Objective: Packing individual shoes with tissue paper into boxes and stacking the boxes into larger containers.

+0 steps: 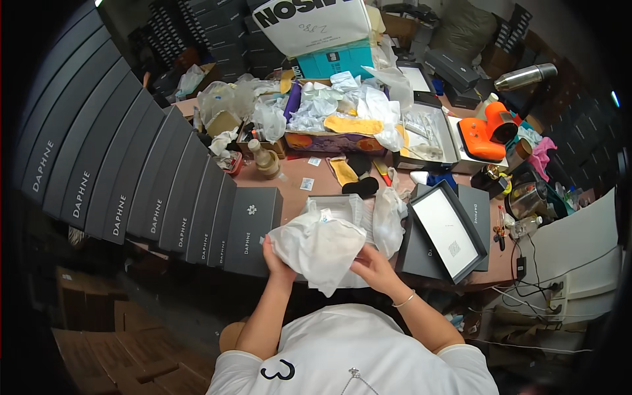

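Observation:
Between my two hands a soft white wrapped bundle is held over the near edge of the table. My left hand is closed on its left side. My right hand grips its lower right edge with the thumb and fingers. What lies inside the wrapping is hidden. Just behind the bundle stands an open box with a pale inside, partly covered by it. Beside that, on the right, lies a crumpled white plastic bag.
Dark grey shoe boxes form a long row on the left. At right, an open lid leans on grey boxes. A carton of crumpled paper, a bottle, black pads and an orange device stand farther back.

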{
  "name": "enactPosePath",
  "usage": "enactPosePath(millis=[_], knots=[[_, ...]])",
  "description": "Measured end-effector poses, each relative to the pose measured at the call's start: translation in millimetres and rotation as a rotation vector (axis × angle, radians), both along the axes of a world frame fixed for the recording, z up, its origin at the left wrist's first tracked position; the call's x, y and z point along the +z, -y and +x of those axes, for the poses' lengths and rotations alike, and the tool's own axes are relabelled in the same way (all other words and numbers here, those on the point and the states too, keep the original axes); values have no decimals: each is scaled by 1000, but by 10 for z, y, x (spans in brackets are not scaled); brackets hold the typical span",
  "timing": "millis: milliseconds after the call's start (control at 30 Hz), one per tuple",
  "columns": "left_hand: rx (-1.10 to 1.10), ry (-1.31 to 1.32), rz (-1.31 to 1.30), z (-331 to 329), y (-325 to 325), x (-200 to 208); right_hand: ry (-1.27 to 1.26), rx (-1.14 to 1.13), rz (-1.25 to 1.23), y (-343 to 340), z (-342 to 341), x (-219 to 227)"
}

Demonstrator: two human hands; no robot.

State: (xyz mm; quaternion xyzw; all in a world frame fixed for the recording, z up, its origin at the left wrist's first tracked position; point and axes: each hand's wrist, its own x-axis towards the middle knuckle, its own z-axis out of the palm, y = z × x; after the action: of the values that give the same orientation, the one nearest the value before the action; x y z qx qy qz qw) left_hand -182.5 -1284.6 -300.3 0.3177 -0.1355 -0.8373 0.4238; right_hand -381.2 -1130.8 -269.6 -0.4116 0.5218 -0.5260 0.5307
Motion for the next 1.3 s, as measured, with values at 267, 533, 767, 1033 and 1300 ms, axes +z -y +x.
enactPosePath(millis=[267, 533, 767, 1033, 1300], knots=[[52, 244, -88, 4, -120, 237, 520, -133, 17, -336, -53, -263], [597, 572, -635, 25, 797, 1043, 459, -516, -70, -620, -695, -148], [-584, 1594, -1650, -385, 1011, -46, 449, -487, -114, -300, -852, -71], [-1314, -260, 159, -661, 94, 214, 609, -29, 16, 368, -708, -402], [-257, 153, -403, -566, -236, 460, 376, -46, 156, 31, -205, -15]])
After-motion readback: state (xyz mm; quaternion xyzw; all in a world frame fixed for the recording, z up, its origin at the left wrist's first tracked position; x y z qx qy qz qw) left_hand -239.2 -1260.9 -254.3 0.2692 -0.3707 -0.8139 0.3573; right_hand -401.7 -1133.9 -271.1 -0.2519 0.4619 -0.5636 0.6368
